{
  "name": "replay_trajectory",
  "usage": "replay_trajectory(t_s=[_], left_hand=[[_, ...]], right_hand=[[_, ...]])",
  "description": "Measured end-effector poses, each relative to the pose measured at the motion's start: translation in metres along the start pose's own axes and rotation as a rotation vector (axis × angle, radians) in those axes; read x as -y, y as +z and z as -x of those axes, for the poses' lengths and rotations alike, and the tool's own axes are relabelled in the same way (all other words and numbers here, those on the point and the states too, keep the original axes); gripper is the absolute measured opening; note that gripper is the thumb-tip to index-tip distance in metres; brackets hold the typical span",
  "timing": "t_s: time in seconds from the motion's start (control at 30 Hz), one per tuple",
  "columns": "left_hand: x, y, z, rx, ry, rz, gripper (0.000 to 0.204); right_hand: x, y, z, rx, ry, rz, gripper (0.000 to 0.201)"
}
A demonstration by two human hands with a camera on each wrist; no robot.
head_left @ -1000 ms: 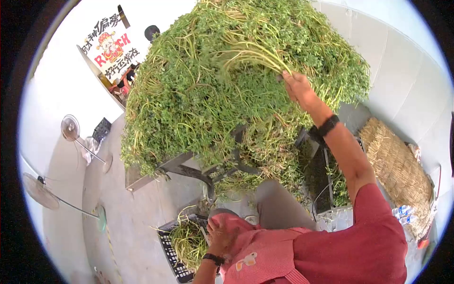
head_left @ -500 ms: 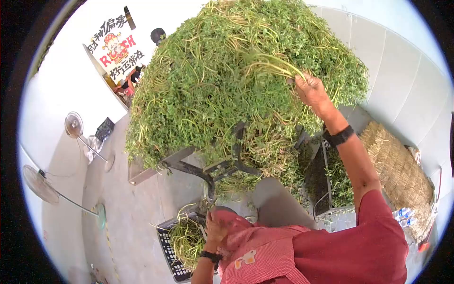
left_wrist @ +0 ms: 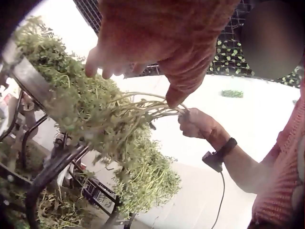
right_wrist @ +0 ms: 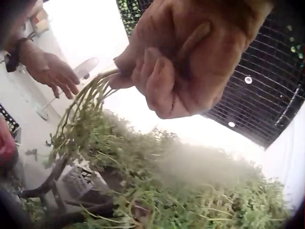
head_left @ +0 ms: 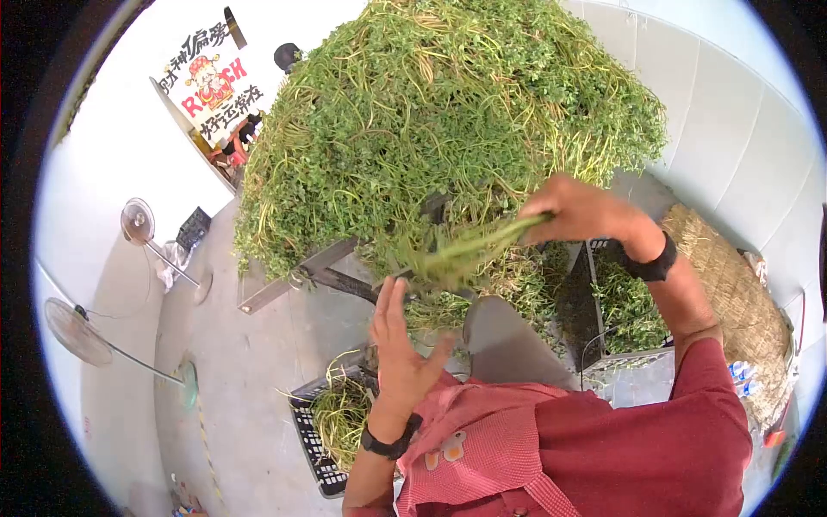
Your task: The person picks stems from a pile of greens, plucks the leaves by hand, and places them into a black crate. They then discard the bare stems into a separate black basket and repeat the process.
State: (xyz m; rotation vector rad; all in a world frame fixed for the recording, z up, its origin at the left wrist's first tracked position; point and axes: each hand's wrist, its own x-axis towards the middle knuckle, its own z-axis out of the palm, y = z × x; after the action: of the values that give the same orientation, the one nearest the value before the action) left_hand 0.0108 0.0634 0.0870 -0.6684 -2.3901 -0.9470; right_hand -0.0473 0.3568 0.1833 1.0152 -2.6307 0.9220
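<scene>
My right hand (head_left: 586, 211) grips a small bunch of leafy green stems (head_left: 491, 241) by its stem ends. The leafy ends point left and look blurred in the head view. In the right wrist view the curled fingers (right_wrist: 159, 81) close around the stem ends. My left hand (head_left: 403, 349) is raised over my lap, fingers straight and thumb spread, holding nothing. Its fingertips are close to the bunch's leafy end. Beyond both hands rises a big heap of the same greens (head_left: 431, 129), piled on a metal-framed table (head_left: 297, 276).
At lower left a black crate (head_left: 308, 435) holds loose stems. Another crate (head_left: 590, 302) with greens is right of my knee. Two standing fans (head_left: 77, 332) are at far left. A straw roll (head_left: 724, 302) and bottles (head_left: 743, 379) lie at right. More greens lie beneath the table.
My right hand has brought the bunch down and nearer, from over the heap to in front of it. The left hand has lifted off my lap and spread its fingers.
</scene>
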Motion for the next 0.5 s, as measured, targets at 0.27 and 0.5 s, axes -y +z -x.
replay_trajectory(t_s=[0.27, 0.5], left_hand=[[0.008, 0.046, 0.003, 0.534, -0.265, 0.663, 0.045], [0.032, 0.034, 0.009, 0.170, -0.695, 1.145, 0.023]], right_hand=[[0.035, 0.053, -0.029, 0.356, -0.270, 0.324, 0.029], [0.021, 0.068, -0.047, -0.543, -0.399, 0.115, 0.028]])
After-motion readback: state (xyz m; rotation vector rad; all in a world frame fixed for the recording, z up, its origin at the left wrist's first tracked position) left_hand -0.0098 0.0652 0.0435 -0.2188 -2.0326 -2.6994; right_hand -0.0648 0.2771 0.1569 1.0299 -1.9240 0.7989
